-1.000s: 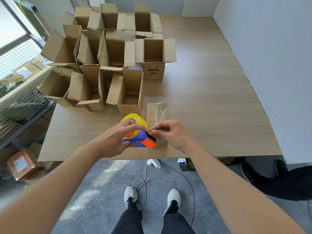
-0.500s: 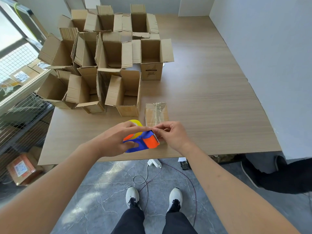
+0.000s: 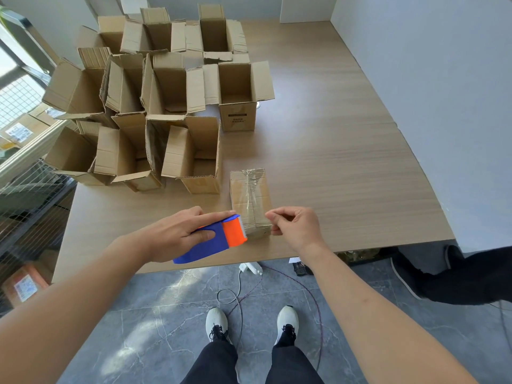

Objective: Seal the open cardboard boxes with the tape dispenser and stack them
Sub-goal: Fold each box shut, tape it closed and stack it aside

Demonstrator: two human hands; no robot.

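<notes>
Left hand [image 3: 177, 234]: forearm entering from 7 o'clock, palm down, fingers wrapped over the blue-and-orange tape dispenser [image 3: 214, 239], index finger extended along its top; serrated orange end touching the near end of the sealed box [image 3: 250, 200]. Right hand [image 3: 296, 227]: forearm entering from 5 o'clock, fingers curled, thumb and forefinger pinched together just at 3 o'clock of the box's near end; whether tape lies between them cannot be told. Sealed box: on the table [image 3: 332, 151] near its front edge, clear tape along the top. Open cardboard boxes [image 3: 171, 106]: clustered at 10 to 12 o'clock, flaps up.
</notes>
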